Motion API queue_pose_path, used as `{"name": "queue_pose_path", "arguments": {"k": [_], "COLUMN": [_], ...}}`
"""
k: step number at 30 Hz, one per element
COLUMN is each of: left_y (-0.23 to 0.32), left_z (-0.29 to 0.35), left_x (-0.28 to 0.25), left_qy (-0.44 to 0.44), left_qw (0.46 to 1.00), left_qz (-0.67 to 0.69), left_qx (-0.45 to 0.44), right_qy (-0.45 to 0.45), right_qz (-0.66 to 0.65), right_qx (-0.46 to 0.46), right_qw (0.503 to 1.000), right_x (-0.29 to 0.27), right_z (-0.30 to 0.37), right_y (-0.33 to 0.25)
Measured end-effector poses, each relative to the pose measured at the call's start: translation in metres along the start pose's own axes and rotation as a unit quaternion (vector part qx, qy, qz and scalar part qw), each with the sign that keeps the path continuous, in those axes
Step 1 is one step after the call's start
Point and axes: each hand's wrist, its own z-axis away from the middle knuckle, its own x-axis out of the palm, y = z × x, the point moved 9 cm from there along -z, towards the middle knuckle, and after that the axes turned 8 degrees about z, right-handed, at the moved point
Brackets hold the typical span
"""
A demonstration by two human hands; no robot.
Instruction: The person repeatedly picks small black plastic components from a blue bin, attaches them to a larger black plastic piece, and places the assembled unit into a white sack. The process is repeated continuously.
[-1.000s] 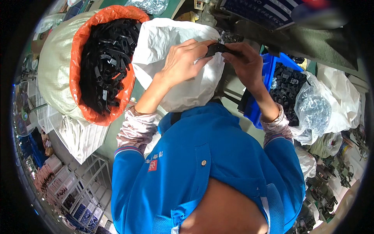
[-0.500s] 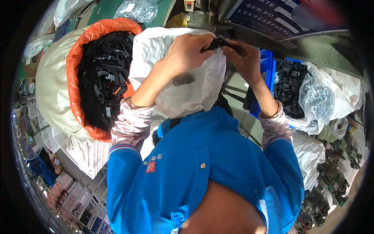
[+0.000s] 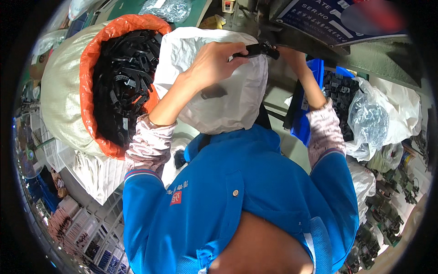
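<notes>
A long black plastic part [image 3: 256,50] with a block-like end is gripped between the thumb and fingers of my left hand [image 3: 214,63]. It points right, above the far rim of an open white bag [image 3: 237,102]. My right hand [image 3: 292,57] is just beyond the part's right end, in the shadow beside a dark green machine [image 3: 365,61]. Its fingers are mostly lost in the dark, so I cannot see what they hold or touch. A dark patch shows on the white bag's inner side.
To the left stands a woven sack with a folded orange rim [image 3: 87,86], filled with black plastic parts [image 3: 125,84]. A blue bin [image 3: 300,121] at right holds small black pieces [image 3: 338,89], with a clear plastic bag [image 3: 370,116] over its side. A blue plate [image 3: 315,20] is fixed to the machine.
Both hands were together at the black part. My right hand has moved away from it, rightward into the machine's shadow, while my left hand keeps the part, now more exposed.
</notes>
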Motion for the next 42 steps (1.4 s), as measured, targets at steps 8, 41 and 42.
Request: {"name": "queue_pose_path", "arguments": {"k": [8,41,42], "left_y": [0.006,-0.174,-0.171], "left_z": [0.004,0.353,0.346], "left_x": [-0.006,-0.153,-0.155], "left_qy": [0.029,0.174,0.160], "left_qw": [0.999,0.679,0.676], "left_qz": [0.011,-0.462,-0.464], "left_qx": [0.036,-0.544,-0.550], "right_qy": [0.062,-0.018,-0.036], "right_qz": [0.008,-0.703,-0.681], "right_qx": [0.019,0.305,0.304], "right_qw": [0.998,0.642,0.666], "right_x": [0.059,0.041,0.016], "right_z": [0.002,0.003,0.005], "right_y": [0.003,0.024,0.008]}}
